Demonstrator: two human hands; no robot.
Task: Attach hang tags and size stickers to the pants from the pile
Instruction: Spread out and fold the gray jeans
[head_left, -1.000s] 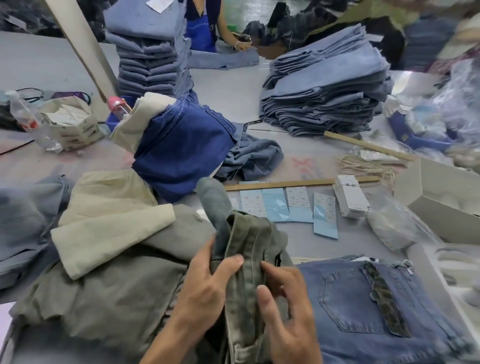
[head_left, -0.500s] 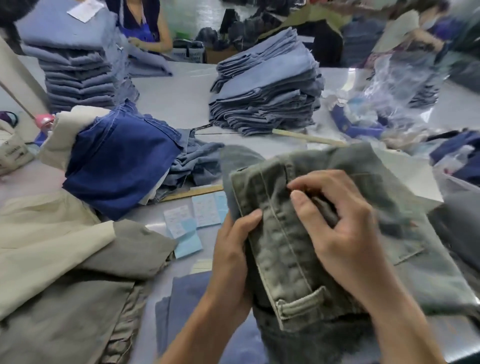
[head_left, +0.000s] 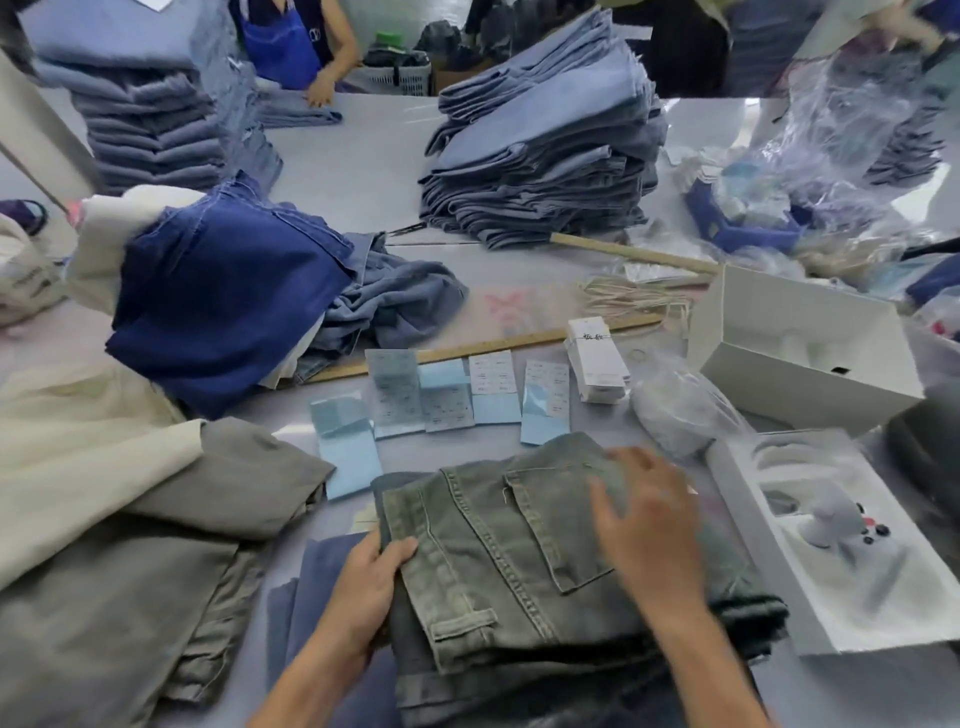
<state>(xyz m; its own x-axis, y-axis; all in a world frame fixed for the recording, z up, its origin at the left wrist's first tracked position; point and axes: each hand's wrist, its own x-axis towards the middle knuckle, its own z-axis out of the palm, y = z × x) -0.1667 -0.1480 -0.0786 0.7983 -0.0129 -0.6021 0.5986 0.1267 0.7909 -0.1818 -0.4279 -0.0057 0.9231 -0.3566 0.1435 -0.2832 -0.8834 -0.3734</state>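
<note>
From the head camera, a folded pair of grey-green pants (head_left: 524, 561) lay on the table (head_left: 363, 171) directly in front of the person, back pocket up. The left hand (head_left: 371, 582) gripped its left edge, thumb on top and fingers curled under. The right hand (head_left: 647, 525) was over the pocket side, fingers spread; motion blur left its contact with the cloth unclear. Blue sticker sheets (head_left: 441, 400) lay just beyond the pants, beside a white tag stack (head_left: 596, 366).
</note>
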